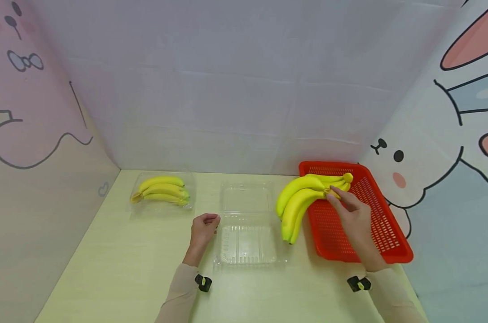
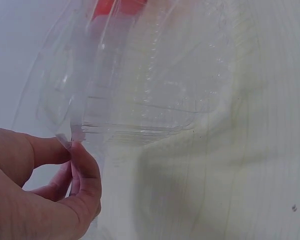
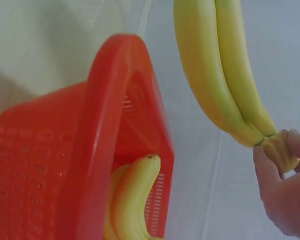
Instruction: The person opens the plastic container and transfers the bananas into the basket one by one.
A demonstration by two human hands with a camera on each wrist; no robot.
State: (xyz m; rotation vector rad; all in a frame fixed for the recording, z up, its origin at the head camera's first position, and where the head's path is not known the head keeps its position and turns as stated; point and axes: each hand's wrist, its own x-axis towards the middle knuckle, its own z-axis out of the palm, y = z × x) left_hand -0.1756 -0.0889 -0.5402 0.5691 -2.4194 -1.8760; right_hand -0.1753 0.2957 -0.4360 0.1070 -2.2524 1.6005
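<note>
My right hand point(image 1: 354, 217) pinches the stem of a bunch of bananas point(image 1: 302, 202), held up over the left rim of the red basket point(image 1: 389, 224). In the right wrist view the bunch point(image 3: 215, 65) hangs from thumb and fingers at its stem point(image 3: 280, 150). With thumb and fingertips, my left hand point(image 1: 203, 231) grips the edge of a clear plastic clamshell box point(image 1: 248, 242), which lies opened on the table with its lid half toward the wall. The left wrist view shows this pinch point(image 2: 55, 185) at the box's edge point(image 2: 77, 131).
Another bunch of bananas point(image 3: 132, 200) lies inside the basket. At the back left of the table point(image 1: 126, 287) sits a clear box with a banana bunch point(image 1: 163, 190) in it. A pale cloth wall point(image 1: 211, 112) stands behind, and printed side panels flank the table.
</note>
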